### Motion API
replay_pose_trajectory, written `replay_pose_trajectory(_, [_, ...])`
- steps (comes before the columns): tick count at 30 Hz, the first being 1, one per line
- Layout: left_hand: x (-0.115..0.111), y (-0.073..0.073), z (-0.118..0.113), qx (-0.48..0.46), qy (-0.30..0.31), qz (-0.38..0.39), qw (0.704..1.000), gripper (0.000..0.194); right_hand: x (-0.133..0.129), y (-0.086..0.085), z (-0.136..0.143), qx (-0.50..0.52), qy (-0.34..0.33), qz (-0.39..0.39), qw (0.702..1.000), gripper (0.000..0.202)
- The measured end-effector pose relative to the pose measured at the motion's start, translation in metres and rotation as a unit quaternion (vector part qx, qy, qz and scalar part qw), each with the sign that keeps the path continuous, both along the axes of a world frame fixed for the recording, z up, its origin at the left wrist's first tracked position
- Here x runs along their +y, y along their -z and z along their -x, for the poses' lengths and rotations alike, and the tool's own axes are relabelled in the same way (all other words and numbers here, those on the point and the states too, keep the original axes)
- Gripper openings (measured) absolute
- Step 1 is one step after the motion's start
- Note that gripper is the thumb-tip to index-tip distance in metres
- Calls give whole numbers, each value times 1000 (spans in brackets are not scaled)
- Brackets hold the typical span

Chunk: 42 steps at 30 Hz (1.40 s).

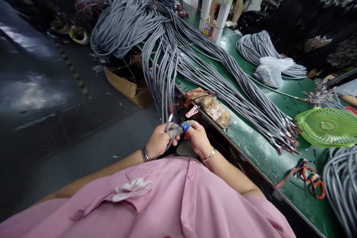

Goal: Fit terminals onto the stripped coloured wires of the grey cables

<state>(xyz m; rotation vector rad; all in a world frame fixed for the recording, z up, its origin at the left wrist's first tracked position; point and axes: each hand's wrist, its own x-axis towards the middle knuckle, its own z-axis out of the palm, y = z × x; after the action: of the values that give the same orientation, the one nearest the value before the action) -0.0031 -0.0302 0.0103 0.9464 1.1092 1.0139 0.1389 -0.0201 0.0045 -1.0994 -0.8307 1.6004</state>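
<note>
- Cable (169, 124), grey, stands up from the left hand (160, 142), red wires fanned at its tip.
- Left grip pinches it beside the tabletop (259, 150).
- Right hand (200, 140) nearly meets the left; what its grip pinches, I cannot tell.
- Pink clip (192, 111) lies just beyond.

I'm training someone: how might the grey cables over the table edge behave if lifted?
The grey cables probably bend but resist kinking, given their smooth curves. Together they're likely heavy, being so many. They may slide off the table, since they overhang.
</note>
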Motion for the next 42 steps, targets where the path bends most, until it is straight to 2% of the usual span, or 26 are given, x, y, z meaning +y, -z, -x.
replay_pose_trajectory(10, [2,6,3,-34,-37,2,999,13,-2,2,-3,19,-39,6,999,28])
replay_pose_trajectory(18, [2,7,3,-33,-53,-3,998,14,-4,2,-2,-18,-12,-1,1000,29])
replay_pose_trajectory(29, [4,-3,3,-32,-72,-22,997,17,-11,1,1,52,-42,42,997,33])
replay_pose_trajectory(35, [10,-5,9,-45,-32,2,998,19,-8,9,-10,77,-69,30,994,34])
replay_pose_trajectory(39, [17,-7,13,-62,24,26,997,23,12,10,-24,124,-25,51,991,46])
replay_pose_trajectory(42, [22,-8,10,-79,58,30,995,26,31,5,-29,151,-59,60,985,50])
